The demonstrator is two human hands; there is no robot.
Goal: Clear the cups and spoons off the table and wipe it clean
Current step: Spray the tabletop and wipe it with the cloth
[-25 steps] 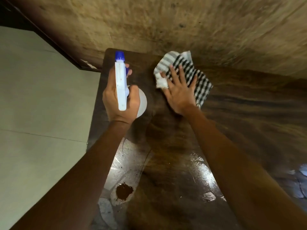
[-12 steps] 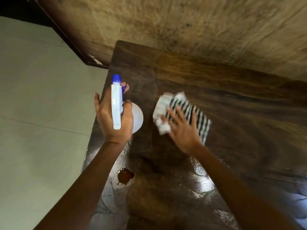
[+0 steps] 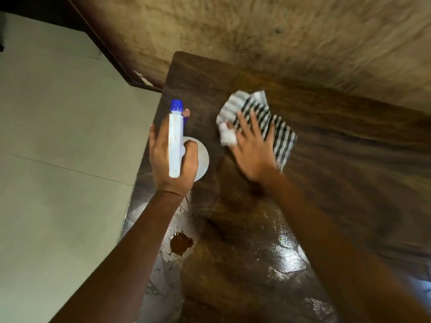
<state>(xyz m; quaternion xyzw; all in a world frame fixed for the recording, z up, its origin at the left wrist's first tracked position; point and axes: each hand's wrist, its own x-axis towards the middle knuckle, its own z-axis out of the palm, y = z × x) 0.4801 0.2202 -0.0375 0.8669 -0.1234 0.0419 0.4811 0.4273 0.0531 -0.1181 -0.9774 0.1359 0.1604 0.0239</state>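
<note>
- 1 dark wooden table fills my view, its top wet and glossy near me, with bright patches of reflected light.
- My right hand lies flat on a black-and-white striped cloth, fingers spread apart and pressing it onto the table towards the far left corner (the cloth is crumpled, a white fold bunched under my thumb).
- My left hand is wrapped around the neck of a white spray bottle with a blue nozzle, fingers closed on it, nozzle pointing away from me.
- Below that hand the bottle's round white body shows, over the table's left edge; I cannot tell whether it touches the wood.
- 1 brown spill sits in a wet patch near the left edge, close to me and beside my left forearm, well apart from the cloth.
- Pale floor tiles lie to the left of the table, and a rough tan wall runs behind it.
</note>
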